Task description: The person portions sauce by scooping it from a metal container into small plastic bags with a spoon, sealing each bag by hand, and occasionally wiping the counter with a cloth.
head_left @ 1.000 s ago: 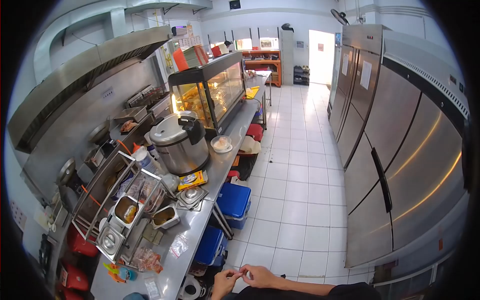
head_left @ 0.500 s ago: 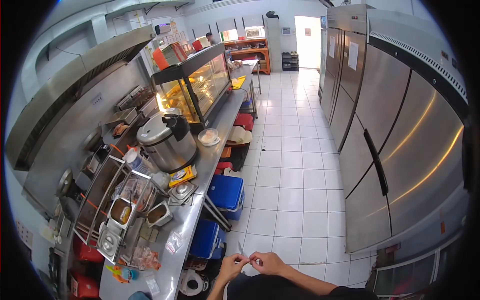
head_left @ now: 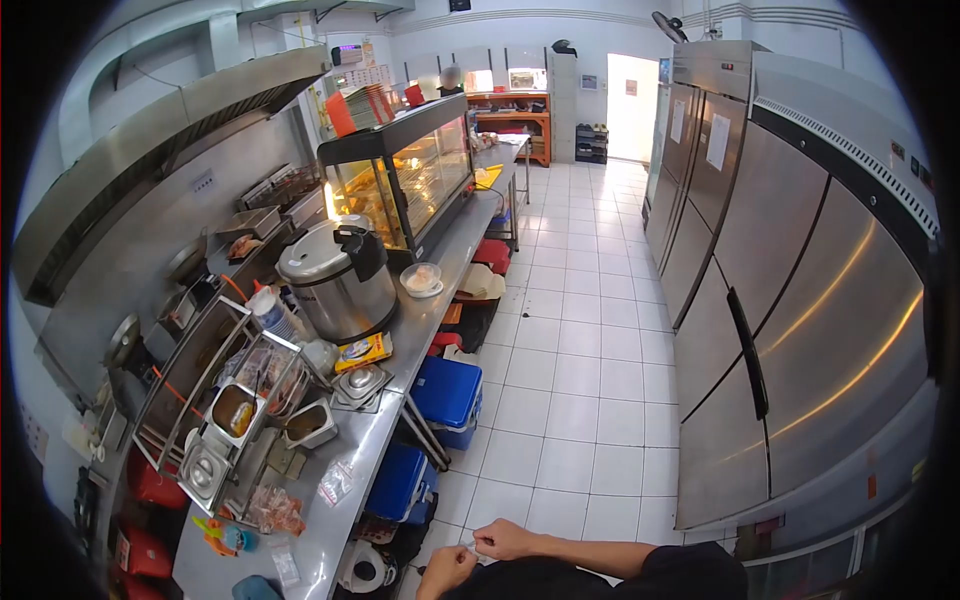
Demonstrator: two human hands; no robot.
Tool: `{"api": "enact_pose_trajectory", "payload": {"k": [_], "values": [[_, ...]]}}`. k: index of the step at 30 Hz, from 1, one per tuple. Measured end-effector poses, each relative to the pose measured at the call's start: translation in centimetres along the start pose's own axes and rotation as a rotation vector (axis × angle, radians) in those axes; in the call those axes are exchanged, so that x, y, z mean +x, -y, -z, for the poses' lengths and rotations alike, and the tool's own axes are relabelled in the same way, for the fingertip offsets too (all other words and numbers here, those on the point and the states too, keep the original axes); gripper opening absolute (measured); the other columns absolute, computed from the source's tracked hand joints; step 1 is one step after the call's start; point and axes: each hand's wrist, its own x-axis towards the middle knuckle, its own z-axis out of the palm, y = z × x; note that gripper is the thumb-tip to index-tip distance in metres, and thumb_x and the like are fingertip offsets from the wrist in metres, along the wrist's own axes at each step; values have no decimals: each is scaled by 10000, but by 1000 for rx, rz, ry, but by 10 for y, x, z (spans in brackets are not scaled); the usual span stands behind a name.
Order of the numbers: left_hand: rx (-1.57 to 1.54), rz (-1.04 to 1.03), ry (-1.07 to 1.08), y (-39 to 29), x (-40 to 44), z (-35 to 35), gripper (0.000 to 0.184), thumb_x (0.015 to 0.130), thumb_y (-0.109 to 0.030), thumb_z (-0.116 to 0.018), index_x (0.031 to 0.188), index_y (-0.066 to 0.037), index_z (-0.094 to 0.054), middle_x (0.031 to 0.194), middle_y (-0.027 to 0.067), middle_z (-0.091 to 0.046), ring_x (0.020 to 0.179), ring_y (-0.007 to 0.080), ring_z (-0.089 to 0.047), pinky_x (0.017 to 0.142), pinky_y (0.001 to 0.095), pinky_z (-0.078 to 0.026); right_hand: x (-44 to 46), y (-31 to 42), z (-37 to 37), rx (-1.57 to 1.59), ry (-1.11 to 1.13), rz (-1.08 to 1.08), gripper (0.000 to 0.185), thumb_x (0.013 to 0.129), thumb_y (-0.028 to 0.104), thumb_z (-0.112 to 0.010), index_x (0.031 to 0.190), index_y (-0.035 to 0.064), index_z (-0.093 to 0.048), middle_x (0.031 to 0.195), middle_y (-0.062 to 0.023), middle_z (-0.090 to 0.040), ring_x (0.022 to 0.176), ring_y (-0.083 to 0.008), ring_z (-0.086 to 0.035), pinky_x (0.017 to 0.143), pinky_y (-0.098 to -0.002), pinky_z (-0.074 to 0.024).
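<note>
My left hand and my right hand are close together in front of my body, both closed in a pinch. Between their fingertips shows a bit of a small, thin, whitish piece; the fingers hide most of it, and I cannot tell its kind. To the left of my hands, on the steel counter, lie a clear plastic packet, a bag of reddish pieces and another small clear bag. Neither hand touches these.
On the counter stand a big steel rice cooker, a lit glass food warmer and a steel pan. Blue coolers sit beneath. Tall steel fridges line the right side of the tiled floor. A person is at the back.
My view has tilted up and shifted slightly. My hands sit lower in it, and the right hand is now higher than the left. The pale tip that stuck up above the fingers no longer shows there.
</note>
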Motion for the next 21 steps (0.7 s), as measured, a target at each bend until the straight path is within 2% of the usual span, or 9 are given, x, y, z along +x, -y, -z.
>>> {"api": "enact_pose_trajectory", "payload": {"k": [2,5,8,11,12,14,18,21], "values": [[104,33,-32,8,-11,-10,340,853,-285,-656,738,35,-640,623,177,-625,604,193,-649,606,388,-504,1,-5,-7,-114,11,62,259,894,254,-605,731,53,-588,626,-142,-610,581,-353,-603,583,-441,-484],[105,143,-273,11,-18,-19,293,842,-264,-669,775,21,-664,697,210,-678,642,284,-698,653,414,-533,9,2,-4,-228,105,106,244,889,268,-619,745,71,-601,653,-138,-632,623,-367,-633,598,-464,-498],[-319,211,-379,-6,-22,-12,221,822,-221,-670,800,-2,-653,714,209,-688,670,323,-703,676,426,-541,15,12,-3,-255,143,179,236,887,280,-630,764,78,-617,689,-137,-660,643,-374,-649,603,-479,-506],[-355,332,-340,-5,-18,-14,192,786,-202,-690,804,-25,-617,732,206,-693,711,377,-700,697,445,-544,17,18,-2,-275,130,192,243,889,294,-624,779,77,-631,708,-147,-676,661,-372,-664,612,-481,-519],[-213,327,-377,-5,-16,-16,206,783,-215,-694,792,-31,-603,730,196,-693,718,384,-699,695,453,-545,17,19,-1,-286,127,184,249,890,300,-619,783,76,-636,713,-152,-681,669,-371,-672,618,-481,-525],[70,320,-456,-2,-10,-19,237,777,-243,-703,770,-43,-576,727,177,-694,732,398,-696,692,468,-548,15,23,1,-356,102,52,269,891,324,-603,786,81,-646,710,-158,-682,679,-388,-675,632,-496,-530],[81,274,-462,-11,1,-15,261,767,-265,-707,781,-40,-576,716,174,-683,730,392,-688,685,468,-537,14,27,0,-496,122,-192,320,890,384,-599,850,73,-661,760,-187,-705,732,-397,-701,678,-483,-563],[-103,159,-365,5,9,-18,248,766,-217,-727,805,-27,-572,669,152,-645,655,298,-671,640,403,-518,8,30,1,-369,77,-246,345,892,411,-605,945,75,-664,799,-187,-717,784,-396,-708,711,-506,-557]]}}
